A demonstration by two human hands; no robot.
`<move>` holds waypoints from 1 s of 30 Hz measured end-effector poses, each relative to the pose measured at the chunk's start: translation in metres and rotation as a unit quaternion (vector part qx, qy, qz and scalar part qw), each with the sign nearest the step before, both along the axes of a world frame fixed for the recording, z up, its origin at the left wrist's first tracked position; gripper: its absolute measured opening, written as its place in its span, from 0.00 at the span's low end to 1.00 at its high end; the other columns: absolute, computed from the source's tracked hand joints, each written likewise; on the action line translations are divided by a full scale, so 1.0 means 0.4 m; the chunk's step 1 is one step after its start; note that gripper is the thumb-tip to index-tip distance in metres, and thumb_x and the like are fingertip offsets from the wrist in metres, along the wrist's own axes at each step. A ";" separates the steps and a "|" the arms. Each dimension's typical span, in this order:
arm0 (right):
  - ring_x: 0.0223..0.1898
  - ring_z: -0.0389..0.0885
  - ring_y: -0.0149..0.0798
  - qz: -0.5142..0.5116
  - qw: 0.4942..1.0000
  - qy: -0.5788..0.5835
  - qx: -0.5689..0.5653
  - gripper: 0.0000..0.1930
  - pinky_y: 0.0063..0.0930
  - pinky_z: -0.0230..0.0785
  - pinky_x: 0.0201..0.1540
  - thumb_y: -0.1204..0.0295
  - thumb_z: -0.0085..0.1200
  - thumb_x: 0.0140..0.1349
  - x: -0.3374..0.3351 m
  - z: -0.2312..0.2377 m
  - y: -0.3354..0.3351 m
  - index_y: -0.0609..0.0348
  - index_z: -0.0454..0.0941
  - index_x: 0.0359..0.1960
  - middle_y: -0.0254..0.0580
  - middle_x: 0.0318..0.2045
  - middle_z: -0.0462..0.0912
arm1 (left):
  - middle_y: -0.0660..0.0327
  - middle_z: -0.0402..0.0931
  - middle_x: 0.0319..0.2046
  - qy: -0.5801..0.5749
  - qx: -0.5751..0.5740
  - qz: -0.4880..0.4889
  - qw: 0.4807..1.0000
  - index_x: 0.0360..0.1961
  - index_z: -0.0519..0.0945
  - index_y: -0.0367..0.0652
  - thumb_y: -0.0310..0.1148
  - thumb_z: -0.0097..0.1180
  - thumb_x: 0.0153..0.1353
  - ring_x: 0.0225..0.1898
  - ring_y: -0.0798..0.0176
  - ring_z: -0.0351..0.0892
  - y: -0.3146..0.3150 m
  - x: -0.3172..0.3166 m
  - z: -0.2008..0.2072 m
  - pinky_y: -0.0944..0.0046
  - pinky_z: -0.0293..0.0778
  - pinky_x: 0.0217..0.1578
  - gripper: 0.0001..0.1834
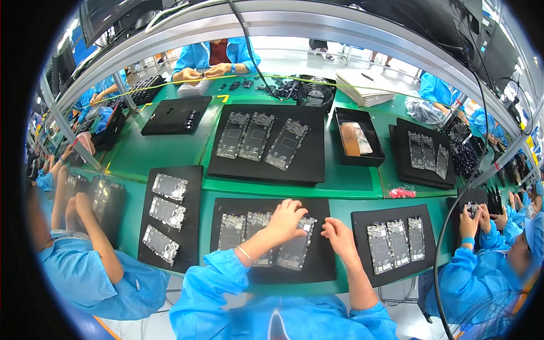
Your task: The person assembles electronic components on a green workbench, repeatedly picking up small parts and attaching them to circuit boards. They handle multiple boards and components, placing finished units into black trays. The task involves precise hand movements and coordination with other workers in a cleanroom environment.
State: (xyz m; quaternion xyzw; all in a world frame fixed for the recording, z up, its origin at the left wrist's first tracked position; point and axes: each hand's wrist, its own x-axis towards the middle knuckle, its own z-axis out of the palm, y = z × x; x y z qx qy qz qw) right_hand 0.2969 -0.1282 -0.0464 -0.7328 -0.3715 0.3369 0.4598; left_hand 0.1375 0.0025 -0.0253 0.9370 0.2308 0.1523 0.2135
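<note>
My left hand (285, 222) reaches over a black foam mat (317, 272) in front of me, fingers curved and apart. It hovers over or rests at the upper part of the rightmost circuit board (294, 252); contact is unclear. A middle circuit board (264, 259) is partly covered by this hand and forearm. Further left lies another circuit board (231, 229), also partly hidden by my sleeve. My right hand (339, 234) is raised by the mat's right edge, thumb and fingertips pinched together. Anything between them is too small to make out.
Foam mats with circuit boards lie left (166, 212), right (395, 243) and ahead (263, 139). A black box (362, 158) and a red packet (402, 192) sit beyond. A metal frame (317, 20) spans overhead; a black cable (439, 255) hangs right. Co-workers sit on both sides and opposite.
</note>
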 end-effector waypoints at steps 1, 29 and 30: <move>0.36 0.83 0.36 0.003 1.000 0.006 0.001 0.19 0.28 0.73 0.41 0.66 0.48 0.63 -0.003 0.004 0.011 0.69 0.71 0.50 0.50 0.38 0.82 | 0.55 0.69 0.48 0.004 -0.041 -0.019 0.999 0.49 0.72 0.43 0.38 0.70 0.42 0.54 0.48 0.64 0.003 0.011 -0.006 0.54 0.65 0.53 0.32; 0.34 0.77 0.25 0.054 0.976 0.008 0.211 0.05 0.18 0.71 0.38 0.83 0.54 0.58 -0.145 0.163 -0.015 0.67 0.75 0.36 0.36 0.31 0.79 | 0.61 0.70 0.46 -0.151 0.094 0.155 0.972 0.47 0.72 0.43 0.32 0.62 0.47 0.47 0.54 0.69 -0.202 -0.106 0.120 0.62 0.74 0.44 0.24; 0.33 0.77 0.25 0.045 0.976 0.012 0.211 0.05 0.17 0.71 0.38 0.83 0.54 0.58 -0.146 0.158 -0.016 0.67 0.75 0.36 0.36 0.31 0.79 | 0.61 0.70 0.46 -0.178 0.116 0.151 0.965 0.47 0.72 0.43 0.32 0.62 0.47 0.47 0.54 0.70 -0.200 -0.108 0.119 0.62 0.74 0.44 0.24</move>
